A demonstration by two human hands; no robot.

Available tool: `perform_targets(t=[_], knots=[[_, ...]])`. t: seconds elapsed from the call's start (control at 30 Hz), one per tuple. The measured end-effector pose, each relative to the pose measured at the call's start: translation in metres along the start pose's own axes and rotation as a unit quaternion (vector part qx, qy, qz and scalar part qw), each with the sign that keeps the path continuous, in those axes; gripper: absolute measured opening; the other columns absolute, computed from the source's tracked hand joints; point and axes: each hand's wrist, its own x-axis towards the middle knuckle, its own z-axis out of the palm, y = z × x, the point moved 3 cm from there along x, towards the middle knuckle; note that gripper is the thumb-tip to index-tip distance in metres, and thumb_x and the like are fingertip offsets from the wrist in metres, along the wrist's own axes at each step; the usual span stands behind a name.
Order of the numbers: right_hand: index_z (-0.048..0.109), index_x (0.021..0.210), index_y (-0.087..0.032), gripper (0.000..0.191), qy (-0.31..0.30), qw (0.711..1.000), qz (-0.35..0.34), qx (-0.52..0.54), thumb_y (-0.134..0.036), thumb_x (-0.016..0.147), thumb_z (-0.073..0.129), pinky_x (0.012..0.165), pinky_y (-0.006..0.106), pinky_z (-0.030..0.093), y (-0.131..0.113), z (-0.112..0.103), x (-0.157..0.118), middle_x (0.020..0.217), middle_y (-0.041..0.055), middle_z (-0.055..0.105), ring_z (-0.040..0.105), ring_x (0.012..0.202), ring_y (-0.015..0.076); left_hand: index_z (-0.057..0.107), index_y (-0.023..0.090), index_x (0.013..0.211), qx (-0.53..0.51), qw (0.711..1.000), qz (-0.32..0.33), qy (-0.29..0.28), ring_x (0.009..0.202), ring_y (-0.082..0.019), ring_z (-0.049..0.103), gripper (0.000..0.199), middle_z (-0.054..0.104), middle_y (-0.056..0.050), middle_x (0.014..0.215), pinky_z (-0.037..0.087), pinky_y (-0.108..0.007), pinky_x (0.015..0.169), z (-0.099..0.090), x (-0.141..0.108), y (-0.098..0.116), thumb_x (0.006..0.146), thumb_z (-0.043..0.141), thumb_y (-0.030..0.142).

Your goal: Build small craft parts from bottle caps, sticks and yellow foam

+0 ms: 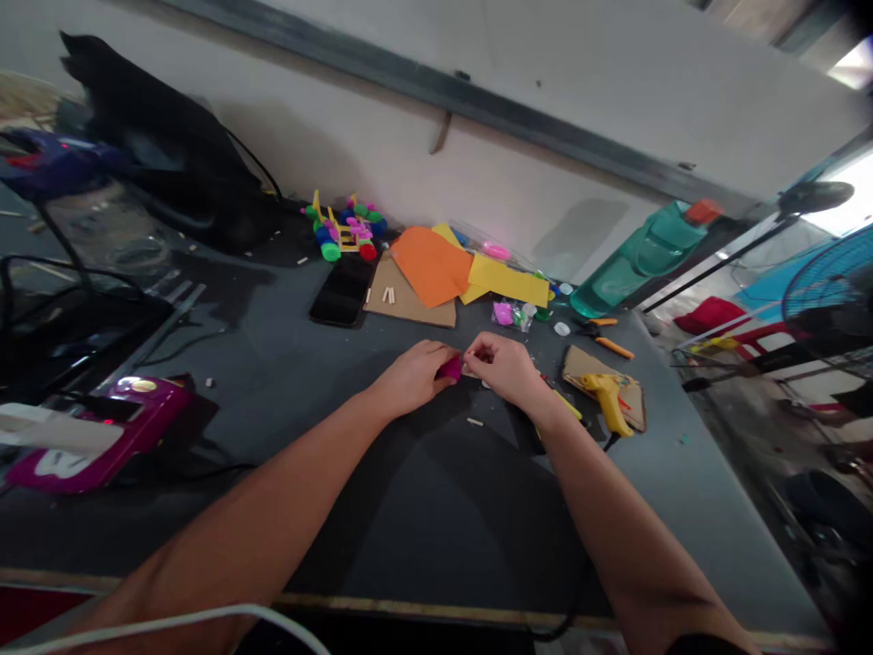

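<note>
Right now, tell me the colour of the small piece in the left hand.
Magenta-pink. The small piece shows between the left hand and right hand, seen in the head view.

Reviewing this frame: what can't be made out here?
Head view only:
- Magenta piece: mostly covered by the left hand; shape unclear.
- Small tan bit at the right hand: fingers hide it, too small to identify.
- Glue gun: its cord runs under the right forearm.
- Purple device: blurred at the left edge.
- Small packets: too small to tell contents.

no readable text, labels or numbers
</note>
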Motion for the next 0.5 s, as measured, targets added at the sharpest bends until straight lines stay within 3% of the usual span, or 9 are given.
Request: perform_targets(t=[0.3,0.5], knots=[[0.060,0.069,-0.019,0.008,0.007,1.000,-0.012,-0.022,-0.022,0.072,0.053,0.054,0.021,0.037,0.0008,0.0011,-0.0001,0.061,-0.0020,0.061,0.053,0.055,0.0099,0.057,0.015,0.109,-0.002,1.000,-0.004,0.001,0.101,-0.022,0.054,0.029,0.062,-0.008,0.105,0.044,-0.036,0.089,-0.0003,0.0001,0.0005,0.081,0.060,0.023],[0.057,0.069,-0.019,0.008,0.004,1.000,0.014,-0.011,-0.024,0.073,0.052,0.049,0.020,0.037,0.0014,0.0034,-0.0008,0.059,-0.0026,0.059,0.052,0.049,0.0091,0.058,0.015,0.108,0.000,1.000,-0.001,0.000,0.101,-0.021,0.054,0.028,0.063,-0.008,0.105,0.043,-0.035,0.089,-0.0008,-0.0001,0.0006,0.082,0.059,0.023]])
